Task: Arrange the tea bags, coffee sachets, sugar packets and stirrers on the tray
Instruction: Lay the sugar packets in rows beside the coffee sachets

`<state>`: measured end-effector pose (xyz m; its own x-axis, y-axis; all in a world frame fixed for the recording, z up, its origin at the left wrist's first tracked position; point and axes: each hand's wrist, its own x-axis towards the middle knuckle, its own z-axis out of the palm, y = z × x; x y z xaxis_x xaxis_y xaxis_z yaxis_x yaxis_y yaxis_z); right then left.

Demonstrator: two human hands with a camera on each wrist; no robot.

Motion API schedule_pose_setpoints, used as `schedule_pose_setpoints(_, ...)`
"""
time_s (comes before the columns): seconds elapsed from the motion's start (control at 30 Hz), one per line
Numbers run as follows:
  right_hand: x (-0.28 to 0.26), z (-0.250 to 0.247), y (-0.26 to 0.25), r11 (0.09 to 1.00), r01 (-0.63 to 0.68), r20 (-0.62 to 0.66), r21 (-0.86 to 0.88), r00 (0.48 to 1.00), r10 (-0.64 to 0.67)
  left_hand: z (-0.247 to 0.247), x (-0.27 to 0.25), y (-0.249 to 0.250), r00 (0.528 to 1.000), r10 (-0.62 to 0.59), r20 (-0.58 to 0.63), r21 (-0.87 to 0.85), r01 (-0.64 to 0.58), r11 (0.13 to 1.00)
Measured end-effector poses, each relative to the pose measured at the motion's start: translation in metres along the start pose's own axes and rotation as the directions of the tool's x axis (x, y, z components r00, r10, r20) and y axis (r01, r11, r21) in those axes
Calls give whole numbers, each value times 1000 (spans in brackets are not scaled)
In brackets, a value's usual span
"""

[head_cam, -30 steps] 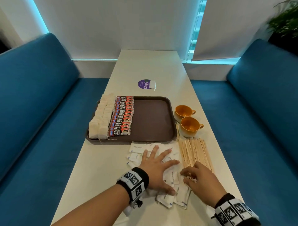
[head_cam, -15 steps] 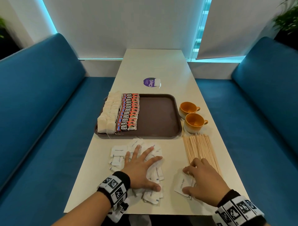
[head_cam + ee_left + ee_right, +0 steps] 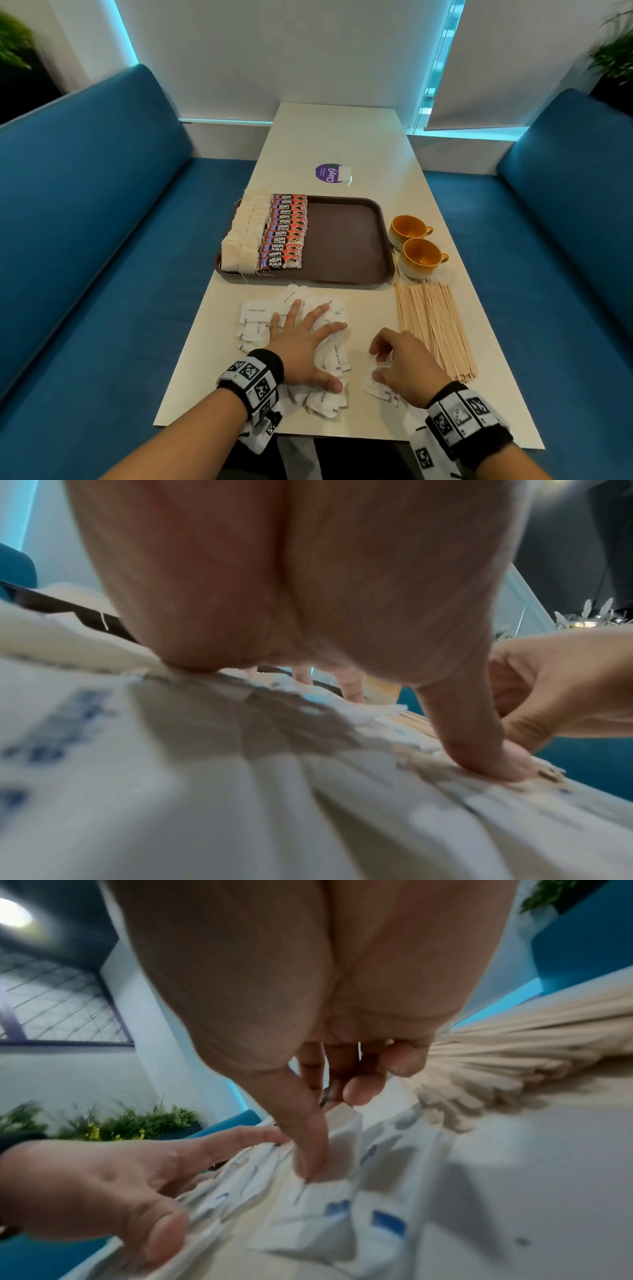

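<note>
we start with the small white paper sugar packets [image 3: 301, 329]. they lie in a messy pile on the long cream table [image 3: 342, 137], at about 6 o'clock from the flat brown plastic tray [image 3: 346, 240] and just beside its near edge. none of them are on the tray yet.

our left hand [image 3: 301, 346] lies flat on the pile with the fingers spread wide. we think it presses down so the slippery packets do not slide away. our right hand [image 3: 400, 366] is at 3 o'clock from the left one. its thumb and curled fingers pinch one white packet [image 3: 342, 1139] and lift its edge, while a few more packets lie under it. we think we pick them out a few at a time so we can lay them in a neat row.

on the tray, the pale square tea bags [image 3: 245, 236] fill the far 9 o'clock side in rows. the red and black coffee sachets [image 3: 284, 233] sit right next to them. the rest of the tray is bare, likely kept for the sugar and sticks.

the thin wooden stirrers [image 3: 431, 329] lie in a flat bunch at 3 o'clock from our right hand, still on the table. two orange cups [image 3: 416, 246] stand just beside the tray at its 3 o'clock edge.
</note>
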<state>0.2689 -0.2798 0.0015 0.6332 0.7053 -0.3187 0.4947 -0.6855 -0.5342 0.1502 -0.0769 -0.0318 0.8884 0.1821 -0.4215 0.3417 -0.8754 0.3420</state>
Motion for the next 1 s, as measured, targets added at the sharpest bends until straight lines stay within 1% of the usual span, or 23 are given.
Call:
schedule_pose_setpoints(0.1, 3, -4, -2, 977, -16, -66, 215, 997, 31, -8, -3, 6, 999, -27, -40, -109, 23, 994)
schedule_pose_setpoints(0.17, 1, -15, 0, 936, 18, -133, 351, 991, 31, -15, -7, 10, 991, -43, -128, -209, 15, 978)
schedule_pose_setpoints(0.23, -6, -29, 5, 877, 38, -190, 479, 980, 62, -21, -10, 14, 970, -35, -239, -272, -32, 962)
schedule_pose_setpoints(0.27, -10, -36, 9, 841, 34, -207, 540, 974, 93, -24, -10, 18, 963, -23, -270, -312, -64, 948)
schedule_pose_setpoints(0.3, -14, -41, 12, 801, 27, -220, 598, 967, 132, -26, -10, 24, 963, -7, -270, -363, -95, 927)
schedule_pose_setpoints(0.37, -21, -47, 19, 740, 10, -241, 673, 949, 206, -29, -8, 45, 981, 47, -186, -440, -126, 889)
schedule_pose_setpoints(0.4, -24, -48, 23, 725, 9, -251, 688, 941, 226, -29, -4, 58, 988, 85, -132, -434, -135, 891)
schedule_pose_setpoints(0.43, -26, -47, 27, 721, 8, -263, 693, 934, 243, -27, 1, 71, 989, 130, -75, -389, -149, 909)
schedule_pose_setpoints(0.5, -31, -44, 37, 736, 1, -292, 676, 919, 267, -21, 11, 97, 978, 207, 33, -209, -196, 958)
schedule_pose_setpoints(0.53, -33, -42, 42, 740, 1, -305, 672, 911, 276, -17, 15, 108, 971, 232, 62, -112, -224, 968)
schedule_pose_setpoints(0.57, -36, -39, 47, 734, 5, -316, 679, 905, 285, -14, 18, 116, 966, 250, 70, -44, -247, 968)
schedule_pose_setpoints(0.6, -39, -36, 51, 720, 11, -320, 694, 900, 295, -11, 20, 121, 965, 253, 70, -14, -252, 968)
schedule_pose_setpoints(0.73, -49, -25, 63, 646, -12, -275, 763, 899, 342, 1, 23, 118, 973, 220, 65, -8, -220, 975)
schedule_pose_setpoints(0.8, -50, -19, 68, 630, -38, -242, 776, 904, 353, 2, 21, 111, 979, 186, 78, -33, -184, 982)
schedule_pose_setpoints(0.9, -48, -13, 69, 635, -35, -218, 772, 923, 317, -2, 16, 101, 986, 134, 101, -49, -129, 990)
schedule_pose_setpoints(1.0, -43, -12, 60, 664, -12, -206, 748, 946, 249, -4, 14, 95, 987, 121, 101, -50, -116, 992)
